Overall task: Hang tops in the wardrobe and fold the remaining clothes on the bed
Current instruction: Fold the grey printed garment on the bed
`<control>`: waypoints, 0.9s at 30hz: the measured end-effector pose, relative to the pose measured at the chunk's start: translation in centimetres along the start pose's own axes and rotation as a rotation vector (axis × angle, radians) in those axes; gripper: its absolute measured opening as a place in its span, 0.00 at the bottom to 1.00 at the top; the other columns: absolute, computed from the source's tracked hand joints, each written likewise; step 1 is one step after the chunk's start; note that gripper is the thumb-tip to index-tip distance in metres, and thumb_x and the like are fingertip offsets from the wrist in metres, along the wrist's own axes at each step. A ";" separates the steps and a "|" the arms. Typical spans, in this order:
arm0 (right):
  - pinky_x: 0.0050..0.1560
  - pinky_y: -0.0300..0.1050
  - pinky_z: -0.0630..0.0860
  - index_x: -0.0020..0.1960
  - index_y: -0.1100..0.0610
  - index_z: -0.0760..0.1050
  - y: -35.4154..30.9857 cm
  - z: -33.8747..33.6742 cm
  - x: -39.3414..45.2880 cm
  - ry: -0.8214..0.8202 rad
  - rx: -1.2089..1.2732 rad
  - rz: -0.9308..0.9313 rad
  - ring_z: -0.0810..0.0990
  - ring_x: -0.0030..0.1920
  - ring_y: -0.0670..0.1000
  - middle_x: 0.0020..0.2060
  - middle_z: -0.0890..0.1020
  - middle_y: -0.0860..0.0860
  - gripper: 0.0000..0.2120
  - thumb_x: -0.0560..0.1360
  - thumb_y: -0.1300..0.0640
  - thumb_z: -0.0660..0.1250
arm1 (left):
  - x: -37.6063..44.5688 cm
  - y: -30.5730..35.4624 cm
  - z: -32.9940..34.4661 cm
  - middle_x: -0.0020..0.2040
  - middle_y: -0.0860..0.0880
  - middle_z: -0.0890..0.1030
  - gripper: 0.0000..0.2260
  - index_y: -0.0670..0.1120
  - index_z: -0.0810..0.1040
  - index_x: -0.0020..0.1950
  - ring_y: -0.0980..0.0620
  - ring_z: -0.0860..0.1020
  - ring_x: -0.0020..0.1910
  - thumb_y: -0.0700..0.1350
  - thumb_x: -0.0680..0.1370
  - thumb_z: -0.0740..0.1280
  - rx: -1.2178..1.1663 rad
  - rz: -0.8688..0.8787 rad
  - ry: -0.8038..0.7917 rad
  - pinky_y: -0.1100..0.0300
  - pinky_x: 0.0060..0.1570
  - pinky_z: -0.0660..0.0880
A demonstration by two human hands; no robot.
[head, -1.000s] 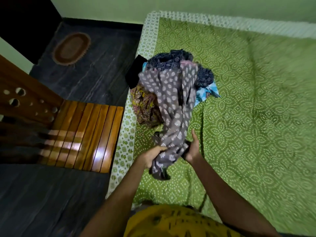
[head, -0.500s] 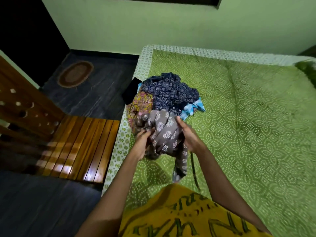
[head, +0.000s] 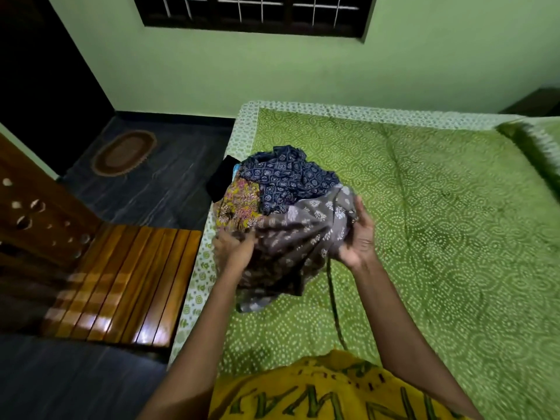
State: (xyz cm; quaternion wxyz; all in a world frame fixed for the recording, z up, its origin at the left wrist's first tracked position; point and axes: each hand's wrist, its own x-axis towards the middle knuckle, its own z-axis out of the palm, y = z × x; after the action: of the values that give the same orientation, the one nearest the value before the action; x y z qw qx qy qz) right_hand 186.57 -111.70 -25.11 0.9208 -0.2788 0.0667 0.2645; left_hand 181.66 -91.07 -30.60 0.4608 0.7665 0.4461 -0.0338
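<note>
A grey garment with white leaf prints (head: 300, 237) is spread between my two hands above the near left part of the green bed (head: 439, 222). My left hand (head: 231, 248) grips its left edge; my right hand (head: 357, 234) grips its bunched right side. Behind it lies a pile of clothes: a navy patterned piece (head: 285, 177) on top, a yellow-and-pink floral piece (head: 239, 204) at the left, and a black piece (head: 221, 180) hanging over the bed's edge. A thin dark cord (head: 333, 301) trails from the garment toward me.
A wooden slatted chair (head: 121, 283) stands close to the bed's left side on the dark floor. An oval brown mat (head: 124, 153) lies farther back near a dark doorway. A barred window (head: 251, 10) is in the green wall. A green pillow (head: 536, 144) lies at far right.
The grey garment has been lifted from hanging low and is now stretched wider between my hands; my right hand moved right and up. My view tilted upward, bringing the window in.
</note>
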 end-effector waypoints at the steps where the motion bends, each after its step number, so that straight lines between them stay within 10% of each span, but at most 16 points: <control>1: 0.65 0.67 0.66 0.70 0.60 0.66 0.1 0.4 -0.1 -0.010 -0.014 0.008 0.67 0.69 0.65 0.69 0.67 0.63 0.46 0.58 0.47 0.81 | -0.5 0.4 0.2 0.74 0.43 0.60 0.32 0.44 0.59 0.74 0.39 0.62 0.71 0.58 0.76 0.64 0.055 0.116 -0.030 0.45 0.68 0.63; 6: 0.56 0.60 0.76 0.60 0.61 0.78 0.5 2.5 -1.3 -0.205 -0.042 0.059 0.80 0.54 0.61 0.54 0.81 0.61 0.34 0.57 0.50 0.81 | -4.0 1.4 0.4 0.55 0.39 0.79 0.22 0.42 0.75 0.58 0.42 0.78 0.56 0.56 0.82 0.50 -0.445 0.037 -0.584 0.49 0.59 0.73; 9: 0.70 0.64 0.53 0.69 0.61 0.68 0.1 3.4 -1.5 -0.300 0.060 -0.020 0.69 0.67 0.63 0.65 0.73 0.63 0.35 0.69 0.43 0.71 | -5.3 -0.5 1.8 0.39 0.43 0.81 0.22 0.40 0.75 0.51 0.51 0.79 0.35 0.54 0.82 0.48 -0.540 -0.097 -0.710 0.59 0.36 0.75; 14: 0.73 0.61 0.43 0.74 0.62 0.57 -1.0 1.3 -0.4 -0.284 0.108 -0.017 0.58 0.72 0.62 0.70 0.65 0.64 0.42 0.74 0.31 0.56 | -8.0 1.1 2.3 0.44 0.41 0.83 0.22 0.40 0.81 0.48 0.46 0.81 0.42 0.56 0.78 0.56 -0.652 -0.145 -0.863 0.56 0.45 0.78; 19: 0.48 0.48 0.81 0.51 0.65 0.78 -2.8 0.7 -1.8 -0.044 -0.187 0.164 0.84 0.41 0.54 0.43 0.83 0.60 0.21 0.63 0.56 0.78 | -7.0 3.3 0.2 0.41 0.40 0.76 0.25 0.40 0.76 0.44 0.46 0.74 0.41 0.57 0.81 0.49 -0.590 -0.032 -0.699 0.54 0.49 0.71; 23: 0.25 0.37 0.77 0.40 0.61 0.72 -5.0 -1.1 -2.4 0.247 -0.576 0.183 0.76 0.22 0.45 0.25 0.78 0.50 0.07 0.73 0.69 0.59 | -4.1 3.8 -1.7 0.52 0.43 0.82 0.21 0.46 0.81 0.54 0.41 0.77 0.56 0.61 0.74 0.64 -0.537 0.178 -0.581 0.45 0.61 0.70; 27: 0.26 0.37 0.77 0.37 0.60 0.78 -6.6 -2.1 -3.4 0.169 -0.359 0.091 0.78 0.25 0.47 0.28 0.80 0.50 0.11 0.56 0.63 0.76 | -3.5 4.1 -4.3 0.58 0.39 0.80 0.25 0.44 0.80 0.57 0.42 0.76 0.60 0.61 0.69 0.69 -0.706 0.240 -0.521 0.44 0.66 0.67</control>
State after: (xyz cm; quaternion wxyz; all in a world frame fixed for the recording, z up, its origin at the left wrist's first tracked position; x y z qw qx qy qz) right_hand 187.22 -119.04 -22.76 0.8344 -0.4566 0.1081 0.2892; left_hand 180.96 -90.97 -23.72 0.7915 0.5747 0.2073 -0.0179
